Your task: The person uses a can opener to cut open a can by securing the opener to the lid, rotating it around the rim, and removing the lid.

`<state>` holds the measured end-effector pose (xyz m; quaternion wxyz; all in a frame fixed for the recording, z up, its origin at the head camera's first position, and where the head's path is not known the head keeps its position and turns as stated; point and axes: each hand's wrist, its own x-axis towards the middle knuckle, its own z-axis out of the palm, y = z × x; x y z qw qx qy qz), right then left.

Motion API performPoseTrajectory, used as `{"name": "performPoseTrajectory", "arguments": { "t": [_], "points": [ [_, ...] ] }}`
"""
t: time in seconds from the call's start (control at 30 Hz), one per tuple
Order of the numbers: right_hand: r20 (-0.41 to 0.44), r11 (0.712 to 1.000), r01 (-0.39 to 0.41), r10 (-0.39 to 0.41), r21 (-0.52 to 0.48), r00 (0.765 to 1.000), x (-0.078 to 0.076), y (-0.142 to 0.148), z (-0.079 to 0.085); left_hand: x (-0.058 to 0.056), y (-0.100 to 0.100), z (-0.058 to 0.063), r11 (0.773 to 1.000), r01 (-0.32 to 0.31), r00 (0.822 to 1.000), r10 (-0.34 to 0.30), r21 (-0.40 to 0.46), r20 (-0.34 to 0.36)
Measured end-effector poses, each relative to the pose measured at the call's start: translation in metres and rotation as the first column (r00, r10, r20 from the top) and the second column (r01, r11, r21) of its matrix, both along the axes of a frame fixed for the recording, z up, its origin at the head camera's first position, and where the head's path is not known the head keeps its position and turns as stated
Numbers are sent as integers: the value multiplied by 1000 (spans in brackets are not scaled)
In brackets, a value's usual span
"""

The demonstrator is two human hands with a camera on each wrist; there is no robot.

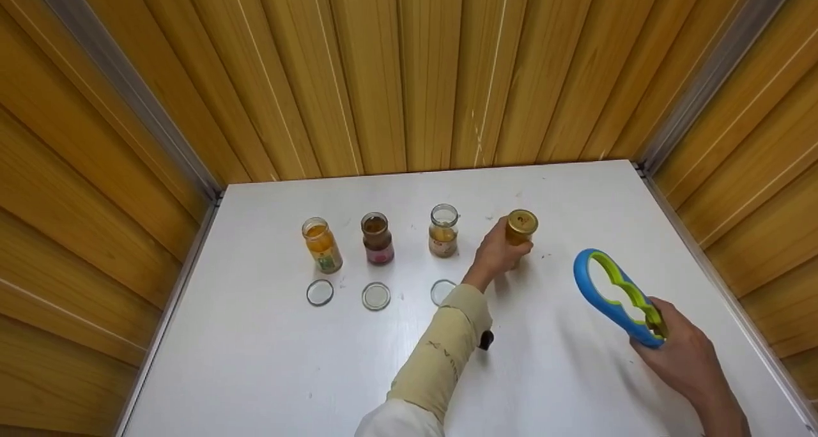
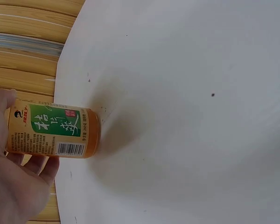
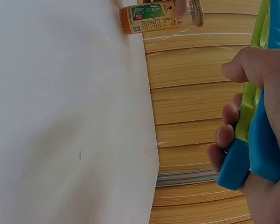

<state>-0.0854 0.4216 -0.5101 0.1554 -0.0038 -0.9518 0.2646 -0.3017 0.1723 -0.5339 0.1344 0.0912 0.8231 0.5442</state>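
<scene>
My left hand (image 1: 498, 255) grips a glass jar (image 2: 56, 128) with a gold lid (image 1: 523, 221) and a green-and-cream label. The jar is upright; whether its base touches the table I cannot tell. The same jar (image 3: 154, 18) shows at the top of the right wrist view, fingers round it. Over the table's right side, my right hand (image 1: 687, 354) holds a blue-and-green jar opener (image 1: 607, 303) by its handle end, with the ring end pointing towards the jar. In the right wrist view, the fingers curl round the jar opener (image 3: 259, 135).
Three lidless jars stand in a row: one orange (image 1: 324, 248), one dark (image 1: 378, 239), one partly filled (image 1: 443, 232). Loose lids (image 1: 320, 292) (image 1: 376, 296) (image 1: 442, 291) lie before them. A small black object (image 1: 486, 340) shows beside the left sleeve. Wood-panelled walls (image 1: 422, 73) border the white table (image 1: 268, 360).
</scene>
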Motion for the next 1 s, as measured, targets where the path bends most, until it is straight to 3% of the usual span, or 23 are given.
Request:
{"name": "performPoseTrajectory", "arguments": {
  "t": [0.17,0.4,0.73,1.0],
  "points": [
    [-3,1000,-8,8,12,1000,-1,-1,3,11,-11,-1,997,62,998,-63,-41,-12],
    [-5,999,-20,20,26,1000,-4,-6,5,30,-28,-3,987,158,987,-158,-19,-4],
    [-1,998,-50,50,31,999,-6,-18,9,69,-59,-9,956,292,956,-292,-7,1],
    [-5,995,-87,88,45,996,-13,-33,8,97,-94,-9,940,342,939,-342,-1,-31]
  ]
}}
